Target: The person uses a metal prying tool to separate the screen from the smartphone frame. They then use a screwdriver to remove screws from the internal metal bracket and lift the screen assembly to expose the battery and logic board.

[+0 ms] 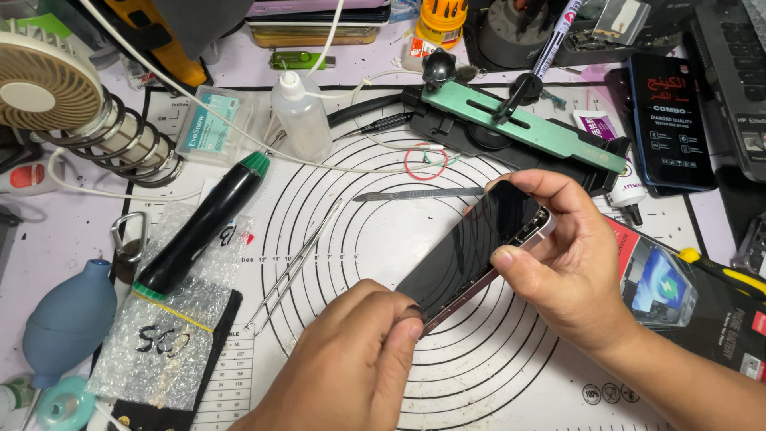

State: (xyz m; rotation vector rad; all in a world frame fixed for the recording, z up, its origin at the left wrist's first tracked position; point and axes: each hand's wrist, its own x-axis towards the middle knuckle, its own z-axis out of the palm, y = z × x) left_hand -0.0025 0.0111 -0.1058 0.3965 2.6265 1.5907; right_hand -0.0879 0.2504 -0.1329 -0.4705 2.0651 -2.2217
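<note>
Over white mat (495, 375), both hands' fingers (511, 259) pinch phone (471, 247).

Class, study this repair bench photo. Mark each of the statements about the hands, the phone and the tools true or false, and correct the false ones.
1. Both hands grip the dark-screened smartphone with a pinkish metal frame. True: the left hand pinches its lower end, the right hand its upper end.
2. The long metal tweezers are in the left hand. False: they lie on the white work mat with black rings.
3. The black cylindrical tool with a green cap rests on bubble wrap. True.
4. The blue rubber air blower lies right of the phone. False: it lies far left.
</note>
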